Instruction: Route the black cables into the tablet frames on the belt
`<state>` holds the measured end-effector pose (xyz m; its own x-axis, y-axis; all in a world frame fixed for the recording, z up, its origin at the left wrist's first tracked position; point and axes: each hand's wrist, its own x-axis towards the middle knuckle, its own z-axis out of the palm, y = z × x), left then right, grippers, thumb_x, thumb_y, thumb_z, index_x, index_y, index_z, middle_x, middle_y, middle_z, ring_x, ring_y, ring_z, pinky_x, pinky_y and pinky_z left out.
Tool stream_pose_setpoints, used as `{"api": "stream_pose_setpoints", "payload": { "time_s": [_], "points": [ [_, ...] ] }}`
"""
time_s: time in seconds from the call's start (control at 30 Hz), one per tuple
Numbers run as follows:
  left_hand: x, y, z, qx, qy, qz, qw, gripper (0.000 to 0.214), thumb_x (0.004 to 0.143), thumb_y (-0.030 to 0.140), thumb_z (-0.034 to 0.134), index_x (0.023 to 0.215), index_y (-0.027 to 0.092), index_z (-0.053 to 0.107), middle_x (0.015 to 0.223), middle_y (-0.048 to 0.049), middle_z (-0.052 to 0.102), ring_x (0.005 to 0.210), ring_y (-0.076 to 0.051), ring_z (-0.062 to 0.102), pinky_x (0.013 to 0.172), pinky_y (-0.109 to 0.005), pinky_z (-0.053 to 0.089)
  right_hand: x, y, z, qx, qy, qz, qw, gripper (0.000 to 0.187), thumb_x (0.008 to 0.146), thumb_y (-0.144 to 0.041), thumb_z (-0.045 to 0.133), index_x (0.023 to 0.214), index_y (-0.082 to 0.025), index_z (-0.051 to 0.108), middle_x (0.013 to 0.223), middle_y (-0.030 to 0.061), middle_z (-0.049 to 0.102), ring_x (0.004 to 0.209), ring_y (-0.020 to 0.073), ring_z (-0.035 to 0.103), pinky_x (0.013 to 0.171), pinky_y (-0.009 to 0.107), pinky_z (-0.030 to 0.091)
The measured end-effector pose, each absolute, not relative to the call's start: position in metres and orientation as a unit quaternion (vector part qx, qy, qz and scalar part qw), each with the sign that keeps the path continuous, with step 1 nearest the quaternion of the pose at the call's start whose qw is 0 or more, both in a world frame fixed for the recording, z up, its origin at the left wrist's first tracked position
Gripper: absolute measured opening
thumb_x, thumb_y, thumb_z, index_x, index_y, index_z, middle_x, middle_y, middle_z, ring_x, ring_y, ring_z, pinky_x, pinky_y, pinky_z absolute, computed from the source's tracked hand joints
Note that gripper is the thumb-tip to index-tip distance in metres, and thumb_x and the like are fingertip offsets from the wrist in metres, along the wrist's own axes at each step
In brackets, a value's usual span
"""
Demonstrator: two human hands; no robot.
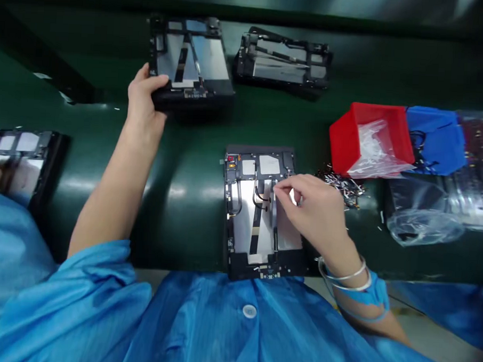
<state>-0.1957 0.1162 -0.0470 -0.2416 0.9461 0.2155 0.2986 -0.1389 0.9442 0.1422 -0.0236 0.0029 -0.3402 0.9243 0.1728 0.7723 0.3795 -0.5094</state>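
Observation:
An opened tablet chassis [260, 214] lies on the dark green belt [184, 200] right in front of me, its silver plates and black flex cables showing. My right hand [318, 213] hovers over its upper right part, fingers pinched together on something too small to make out. My left hand [143, 104] reaches far forward and grips the near left corner of a second tablet chassis [190, 64] at the back of the belt.
A third chassis [284, 60] lies at the back. Another [22, 161] sits at the left edge. A red bin [371, 141] and a blue bin [437, 139] stand right, with small loose parts [343, 185] and clear plastic bags [424, 218].

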Motion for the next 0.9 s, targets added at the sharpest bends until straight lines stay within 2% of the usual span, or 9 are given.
{"api": "stream_pose_setpoints", "payload": {
  "time_s": [0.1, 0.2, 0.3, 0.37, 0.47, 0.53, 0.67, 0.77, 0.9],
  "points": [
    [-0.211, 0.171, -0.060, 0.548, 0.628, 0.485, 0.264, 0.040, 0.096, 0.050, 0.039, 0.069, 0.021, 0.045, 0.061, 0.0113, 0.051, 0.088, -0.005, 0.065, 0.071, -0.017, 0.060, 0.133, -0.031, -0.002, -0.512, -0.834, 0.123, 0.166, 0.013, 0.083, -0.018, 0.056, 0.072, -0.020, 0.065, 0.067, 0.0025, 0.065, 0.069, 0.0172, 0.058, 0.060, 0.028, 0.039],
    [-0.221, 0.200, -0.061, 0.499, 0.699, 0.475, 0.192, 0.044, 0.096, 0.049, 0.045, 0.065, 0.018, 0.041, 0.061, 0.0100, 0.056, 0.099, -0.009, 0.065, 0.071, -0.023, 0.057, 0.121, -0.034, -0.006, -0.512, -0.850, 0.061, 0.110, 0.010, 0.083, -0.022, 0.059, 0.075, -0.019, 0.063, 0.072, 0.0058, 0.067, 0.073, 0.0203, 0.059, 0.058, 0.029, 0.036],
    [-0.223, 0.200, -0.052, 0.448, 0.756, 0.471, 0.074, 0.035, 0.090, 0.048, 0.058, 0.081, 0.016, 0.049, 0.098, 0.0080, 0.066, 0.126, -0.015, 0.048, 0.095, -0.038, 0.047, 0.113, -0.034, -0.011, -0.522, -0.849, 0.014, 0.075, 0.012, 0.083, -0.021, 0.057, 0.073, -0.017, 0.061, 0.072, 0.0069, 0.067, 0.072, 0.0205, 0.059, 0.055, 0.029, 0.033],
    [-0.212, 0.183, -0.041, 0.493, 0.725, 0.481, -0.002, 0.035, 0.088, 0.047, 0.060, 0.100, 0.015, 0.051, 0.128, 0.0040, 0.055, 0.136, -0.022, 0.036, 0.110, -0.049, 0.033, 0.111, -0.033, -0.013, -0.528, -0.846, 0.014, 0.079, 0.013, 0.083, -0.017, 0.055, 0.071, -0.017, 0.060, 0.068, 0.0053, 0.066, 0.069, 0.0191, 0.058, 0.055, 0.029, 0.033],
    [-0.172, 0.140, -0.018, 0.624, 0.630, 0.461, -0.045, 0.039, 0.091, 0.048, 0.051, 0.115, 0.017, 0.049, 0.137, 0.0052, 0.045, 0.133, -0.020, 0.038, 0.108, -0.047, 0.040, 0.114, -0.033, -0.013, -0.536, -0.836, 0.037, 0.107, 0.013, 0.080, -0.015, 0.055, 0.069, -0.018, 0.060, 0.061, 0.0018, 0.062, 0.064, 0.0166, 0.057, 0.055, 0.027, 0.035],
    [-0.135, 0.105, -0.005, 0.711, 0.565, 0.410, 0.082, 0.039, 0.091, 0.051, 0.052, 0.109, 0.017, 0.057, 0.126, 0.0050, 0.055, 0.122, -0.014, 0.046, 0.087, -0.036, 0.053, 0.119, -0.034, -0.009, -0.535, -0.832, 0.037, 0.144, 0.011, 0.080, -0.014, 0.055, 0.072, -0.019, 0.061, 0.059, 0.0001, 0.061, 0.062, 0.0154, 0.056, 0.055, 0.026, 0.036],
    [-0.076, 0.042, 0.009, 0.749, 0.458, 0.342, 0.335, 0.033, 0.093, 0.041, 0.048, 0.091, 0.014, 0.067, 0.090, -0.0023, 0.070, 0.084, -0.013, 0.064, 0.071, -0.027, 0.052, 0.135, -0.035, 0.002, -0.481, -0.847, -0.044, 0.221, 0.018, 0.085, -0.013, 0.052, 0.072, -0.019, 0.062, 0.060, 0.0006, 0.061, 0.061, 0.0148, 0.054, 0.056, 0.027, 0.037],
    [-0.057, 0.014, 0.011, 0.681, 0.398, 0.253, 0.560, 0.034, 0.092, 0.038, 0.046, 0.080, 0.013, 0.065, 0.069, -0.0032, 0.067, 0.061, -0.013, 0.061, 0.055, -0.024, 0.046, 0.146, -0.033, 0.008, -0.433, -0.861, -0.104, 0.247, 0.020, 0.086, -0.010, 0.052, 0.071, -0.019, 0.063, 0.064, 0.0017, 0.065, 0.063, 0.0148, 0.054, 0.055, 0.028, 0.037],
    [-0.049, 0.001, 0.013, 0.559, 0.358, 0.216, 0.716, 0.027, 0.084, 0.039, 0.058, 0.074, 0.013, 0.058, 0.054, -0.0002, 0.060, 0.044, -0.009, 0.053, 0.040, -0.018, 0.034, 0.151, -0.025, 0.008, -0.400, -0.850, -0.158, 0.304, 0.016, 0.083, -0.006, 0.057, 0.076, -0.017, 0.064, 0.071, 0.0015, 0.070, 0.064, 0.0139, 0.054, 0.054, 0.028, 0.039]
  ]
}}
